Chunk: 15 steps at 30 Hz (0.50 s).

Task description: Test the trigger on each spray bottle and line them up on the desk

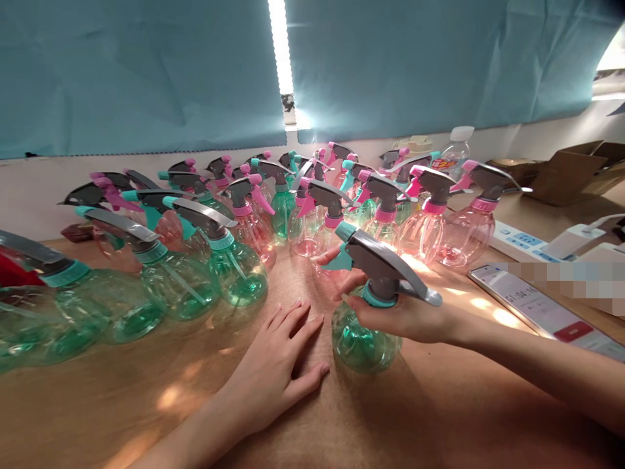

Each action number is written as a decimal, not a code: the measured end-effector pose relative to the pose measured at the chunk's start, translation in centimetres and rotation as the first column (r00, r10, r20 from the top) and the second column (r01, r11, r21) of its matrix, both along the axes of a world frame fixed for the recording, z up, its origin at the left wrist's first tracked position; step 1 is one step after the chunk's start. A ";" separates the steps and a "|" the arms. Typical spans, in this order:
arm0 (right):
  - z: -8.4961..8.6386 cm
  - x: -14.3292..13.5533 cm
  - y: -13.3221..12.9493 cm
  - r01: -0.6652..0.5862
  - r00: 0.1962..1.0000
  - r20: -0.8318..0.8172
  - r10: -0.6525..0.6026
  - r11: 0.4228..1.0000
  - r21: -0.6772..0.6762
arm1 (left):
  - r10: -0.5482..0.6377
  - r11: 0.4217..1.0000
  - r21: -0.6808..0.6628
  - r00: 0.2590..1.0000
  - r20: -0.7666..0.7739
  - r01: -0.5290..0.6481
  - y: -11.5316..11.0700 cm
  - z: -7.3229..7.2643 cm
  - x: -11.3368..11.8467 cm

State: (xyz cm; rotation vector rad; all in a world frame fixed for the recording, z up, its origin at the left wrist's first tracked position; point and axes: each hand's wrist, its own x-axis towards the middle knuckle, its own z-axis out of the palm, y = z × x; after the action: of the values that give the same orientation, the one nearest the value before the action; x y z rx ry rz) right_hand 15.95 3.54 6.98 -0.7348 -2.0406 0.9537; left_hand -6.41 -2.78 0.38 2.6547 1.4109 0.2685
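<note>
My right hand point(390, 316) is wrapped round the neck of a green see-through spray bottle point(364, 345) with a grey and teal trigger head. The bottle stands upright at or just above the table, its nozzle pointing away to the left; one finger reaches up by the trigger. To its left my left hand point(286, 355) lies flat on the wooden table point(312, 430), fingers spread, holding nothing. Another green spray bottle point(237, 273) stands beyond my left fingertips. A pink spray bottle point(336, 215) is just behind the held one, partly hidden.
Several green and pink spray bottles crowd the back and left of the table. On the right are a phone point(541, 309) with a running timer, a power strip point(525, 241) with a plugged charger, and an open cardboard box point(566, 172). A clear capped bottle point(456, 150) stands behind.
</note>
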 end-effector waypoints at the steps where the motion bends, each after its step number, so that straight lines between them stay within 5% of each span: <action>1: 0.1 0.0 0.0 0.001 1.000 -0.003 -0.001 1.000 0.015 | 0.002 1.000 -0.001 1.000 0.000 -0.002 0.0 0.0 0.0; 10: -0.5 0.0 -0.2 0.029 0.999 -0.029 -0.025 0.987 0.161 | -0.002 1.000 -0.009 1.000 0.017 0.002 0.0 0.0 0.0; 15: -0.5 0.2 -0.1 0.006 0.998 -0.059 0.000 0.994 0.106 | -0.002 1.000 0.000 1.000 0.019 0.002 0.1 0.0 0.0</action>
State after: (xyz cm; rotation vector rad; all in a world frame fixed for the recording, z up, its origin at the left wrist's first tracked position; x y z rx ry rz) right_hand 16.20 3.47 6.47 -0.6453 -2.0213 0.8489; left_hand -6.44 -2.67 0.41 2.6461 1.4030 0.2932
